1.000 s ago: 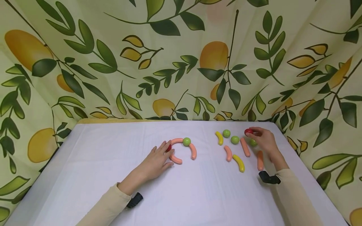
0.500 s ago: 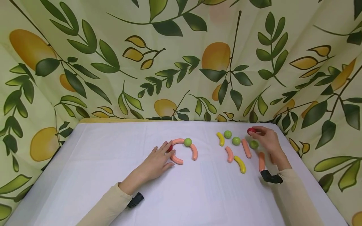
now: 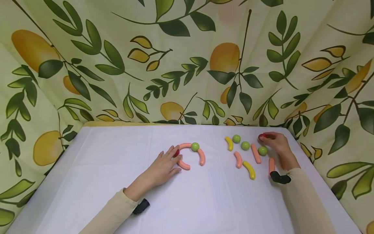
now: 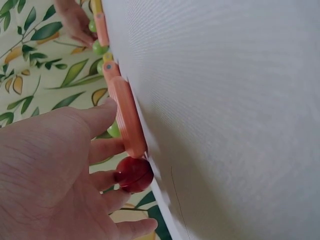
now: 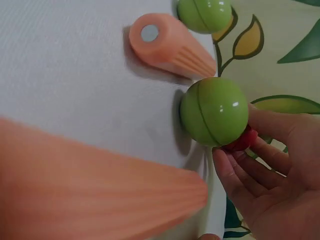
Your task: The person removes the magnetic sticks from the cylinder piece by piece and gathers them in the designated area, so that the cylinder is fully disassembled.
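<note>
My left hand (image 3: 161, 168) lies low over the table, fingers extended. Its fingertips touch a red ball (image 4: 135, 174), which joins two curved pink rods in an unfinished-looking ring. A green ball (image 3: 195, 147) links the upper curved rod (image 3: 185, 145) to the right-hand curved rod (image 3: 202, 157); the ring has a gap at lower right. At the far right of the table, my right hand (image 3: 279, 144) pinches another red ball (image 5: 243, 139) between thumb and fingers. A loose green ball (image 5: 214, 111) partly covers it in the right wrist view.
Near my right hand lie straight pink rods (image 3: 255, 153), a short curved pink rod (image 3: 238, 159), yellow curved rods (image 3: 249, 170) and more green balls (image 3: 245, 145). A white cloth covers the table (image 3: 117, 146). Behind it hangs a leaf-patterned curtain (image 3: 187, 48).
My right hand has shifted slightly to the right with the red ball, uncovering the green ball beside it. My left hand stays at the ring. The head view has shifted a little.
</note>
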The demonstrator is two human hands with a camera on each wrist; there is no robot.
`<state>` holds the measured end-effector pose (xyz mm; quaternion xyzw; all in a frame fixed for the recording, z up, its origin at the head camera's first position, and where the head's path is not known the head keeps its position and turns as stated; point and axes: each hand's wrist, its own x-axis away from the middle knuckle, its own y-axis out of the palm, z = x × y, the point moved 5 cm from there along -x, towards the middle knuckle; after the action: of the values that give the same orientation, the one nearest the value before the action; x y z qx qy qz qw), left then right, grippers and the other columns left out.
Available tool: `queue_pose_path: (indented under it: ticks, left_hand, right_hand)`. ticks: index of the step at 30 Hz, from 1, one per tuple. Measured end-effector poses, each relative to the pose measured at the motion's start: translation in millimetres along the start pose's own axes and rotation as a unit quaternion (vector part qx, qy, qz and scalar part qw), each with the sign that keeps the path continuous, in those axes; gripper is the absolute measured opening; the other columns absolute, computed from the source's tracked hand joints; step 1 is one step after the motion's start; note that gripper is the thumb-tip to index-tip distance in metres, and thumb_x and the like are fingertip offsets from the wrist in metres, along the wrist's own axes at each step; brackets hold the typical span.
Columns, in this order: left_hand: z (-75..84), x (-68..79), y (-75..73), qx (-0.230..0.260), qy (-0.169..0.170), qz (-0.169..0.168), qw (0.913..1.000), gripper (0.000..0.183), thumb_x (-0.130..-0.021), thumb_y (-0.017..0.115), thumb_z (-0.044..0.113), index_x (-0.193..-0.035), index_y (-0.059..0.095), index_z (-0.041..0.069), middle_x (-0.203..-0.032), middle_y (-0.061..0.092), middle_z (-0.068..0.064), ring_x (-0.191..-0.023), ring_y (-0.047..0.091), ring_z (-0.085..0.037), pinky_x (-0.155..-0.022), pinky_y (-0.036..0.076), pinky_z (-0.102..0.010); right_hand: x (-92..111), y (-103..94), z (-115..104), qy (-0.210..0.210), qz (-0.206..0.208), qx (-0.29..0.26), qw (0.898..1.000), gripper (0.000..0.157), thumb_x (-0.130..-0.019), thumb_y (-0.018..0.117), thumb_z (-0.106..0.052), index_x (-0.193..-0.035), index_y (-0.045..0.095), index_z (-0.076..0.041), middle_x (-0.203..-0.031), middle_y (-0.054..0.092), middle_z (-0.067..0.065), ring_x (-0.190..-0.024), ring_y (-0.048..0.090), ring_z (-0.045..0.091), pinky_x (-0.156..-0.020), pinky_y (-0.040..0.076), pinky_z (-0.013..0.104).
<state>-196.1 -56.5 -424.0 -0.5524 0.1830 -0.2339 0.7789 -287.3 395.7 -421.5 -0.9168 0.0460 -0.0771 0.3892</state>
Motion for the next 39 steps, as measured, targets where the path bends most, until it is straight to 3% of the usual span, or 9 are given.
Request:
queue_pose_path:
  ticks: [6, 13, 19, 22, 26, 31, 35, 39]
  left_hand:
    - [0.0, 0.1, -0.7, 0.005, 0.003, 0.009, 0.9999, 0.044, -0.097, 0.063, 0.030, -0.135, 0.057, 0.007, -0.156, 0.030, -0.019, -0.145, 0.025, -0.036, -0.108, 0.030, -0.064]
    - [0.5, 0.2, -0.7, -0.008, 0.004, 0.014, 0.9999, 0.045, -0.096, 0.064, 0.030, -0.134, 0.058, 0.006, -0.155, 0.034, -0.019, -0.145, 0.027, -0.035, -0.107, 0.032, -0.063]
    - [1.2, -0.3, -1.1, -0.014, 0.004, 0.011, 0.9998, 0.045, -0.096, 0.063, 0.031, -0.134, 0.058, 0.007, -0.154, 0.035, -0.019, -0.145, 0.028, -0.034, -0.107, 0.032, -0.063]
    - [1.0, -0.5, -0.7, -0.017, 0.003, 0.008, 0.9998, 0.045, -0.097, 0.063, 0.031, -0.134, 0.057, 0.007, -0.154, 0.035, -0.019, -0.145, 0.028, -0.033, -0.107, 0.032, -0.062]
    - [1.2, -1.5, -0.5, -0.014, 0.002, 0.007, 0.9999, 0.045, -0.096, 0.063, 0.031, -0.134, 0.058, 0.007, -0.155, 0.034, -0.018, -0.145, 0.027, -0.033, -0.107, 0.032, -0.063]
    - [1.7, -2.2, -0.3, -0.012, 0.005, 0.011, 0.9999, 0.046, -0.097, 0.063, 0.031, -0.135, 0.057, 0.006, -0.155, 0.034, -0.020, -0.145, 0.027, -0.034, -0.107, 0.032, -0.064]
    - [-0.1, -0.2, -0.5, -0.019, -0.004, 0.011, 0.9998, 0.049, -0.096, 0.064, 0.031, -0.136, 0.056, 0.005, -0.154, 0.034, -0.019, -0.145, 0.027, -0.034, -0.109, 0.030, -0.062]
    - [0.6, -0.1, -0.2, -0.019, 0.000, 0.010, 0.9998, 0.050, -0.096, 0.064, 0.031, -0.138, 0.055, 0.004, -0.154, 0.034, -0.021, -0.144, 0.027, -0.036, -0.110, 0.029, -0.062]
  right_hand:
    - [-4, 4.7, 10, 0.030, -0.007, -0.006, 0.999, 0.059, -0.100, 0.056, -0.034, -0.138, 0.045, 0.009, -0.135, 0.047, 0.032, -0.123, 0.042, 0.046, -0.106, 0.031, 0.062]
    - [-3, 4.9, 8, 0.017, 0.002, 0.010, 1.000, 0.057, -0.099, 0.058, -0.028, -0.138, 0.044, 0.012, -0.135, 0.047, 0.035, -0.119, 0.045, 0.047, -0.104, 0.035, 0.061]
    - [-4, 2.9, 8, 0.011, -0.013, 0.013, 1.000, 0.056, -0.100, 0.055, -0.026, -0.139, 0.041, 0.012, -0.137, 0.044, 0.035, -0.120, 0.046, 0.047, -0.105, 0.036, 0.059]
    - [-4, 0.7, 6, 0.006, -0.016, 0.023, 1.000, 0.056, -0.101, 0.055, -0.027, -0.139, 0.042, 0.012, -0.135, 0.046, 0.035, -0.117, 0.051, 0.046, -0.099, 0.045, 0.051]
    - [1, -5.7, -1, -0.013, -0.018, 0.034, 0.999, 0.054, -0.101, 0.054, -0.028, -0.136, 0.045, 0.012, -0.133, 0.049, 0.035, -0.115, 0.054, 0.045, -0.093, 0.051, 0.047]
    - [8, -15.0, -10, -0.046, -0.002, 0.049, 0.998, 0.054, -0.101, 0.054, -0.030, -0.134, 0.048, 0.012, -0.132, 0.050, 0.036, -0.119, 0.048, 0.049, -0.098, 0.044, 0.059]
    - [12, -15.1, -17, -0.063, 0.022, 0.061, 0.996, 0.049, -0.100, 0.057, -0.031, -0.130, 0.054, 0.008, -0.128, 0.056, 0.030, -0.118, 0.051, 0.045, -0.092, 0.048, 0.058]
    - [23, -14.0, -29, -0.088, 0.022, 0.063, 0.994, 0.048, -0.099, 0.058, -0.030, -0.129, 0.055, 0.007, -0.126, 0.058, 0.029, -0.119, 0.051, 0.045, -0.094, 0.046, 0.059]
